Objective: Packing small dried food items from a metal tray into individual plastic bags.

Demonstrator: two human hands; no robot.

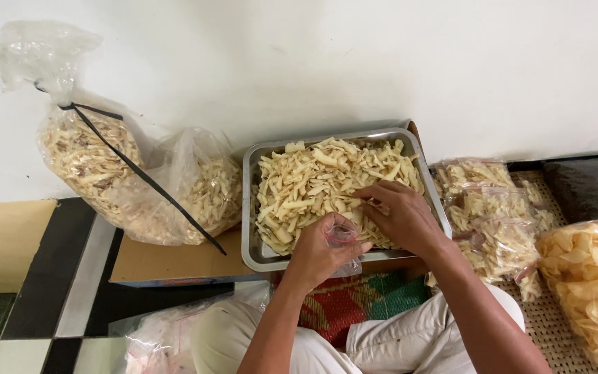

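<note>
At far left a large tied plastic sack [91, 166] of pale chips leans on the wall, a second open sack [205, 187] beside it on flat cardboard [174, 260]. In the middle a metal tray [249, 208] holds a heap of thin, dry chip strips [313, 187]; they look light, stiff and brittle, best taken in loose pinches rather than squeezed. The left hand [320, 253] is closed around a small clear bag [342, 235], soft and slippery film held at its mouth by the tray's near rim. The right hand [399, 215] lies on the heap, fingers curled into the strips. Further right lie filled small bags [493, 215] and a bigger bag of round crackers [590, 284] on a woven mat [548, 318].
</note>
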